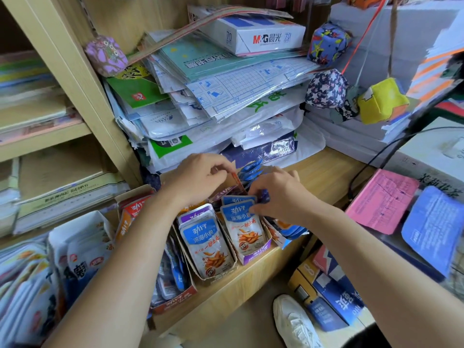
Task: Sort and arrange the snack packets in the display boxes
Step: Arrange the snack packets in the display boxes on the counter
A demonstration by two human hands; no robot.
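Both hands meet over a row of display boxes on the wooden worktop (324, 172), just below the middle of the view. The left hand (198, 177) has its fingers curled and pinches a red-edged flap (235, 177) that stands up at the back of the boxes. I cannot tell whether that flap is a packet or part of a box. The right hand (278, 194), at 3 o'clock from the left one, grips a small blue packet (264, 196) in curled fingers. Its thumb rests on the top edge of the front snack packet (244, 227) in the purple box (253, 256).

Touching that box at 9 o'clock, a brown box (213, 278) holds a leaning row of the same blue-and-white fish packets (206, 243). Toward 8 o'clock a red box (175, 301) carries darker packets, partly hidden by the left forearm. At 3 o'clock from the purple box a further box (275, 236) holds blue packets. Far out at 9 o'clock stands a white box (77, 222) of pale packets.

At 12 o'clock from the hands rises a pile of plastic-wrapped paper goods (221, 101) with a ream of paper (253, 33) on top. A pink pad (381, 202) and a blue pad (431, 229) lie at 3 o'clock, and a white shoe (293, 320) shows on the floor at 5 o'clock
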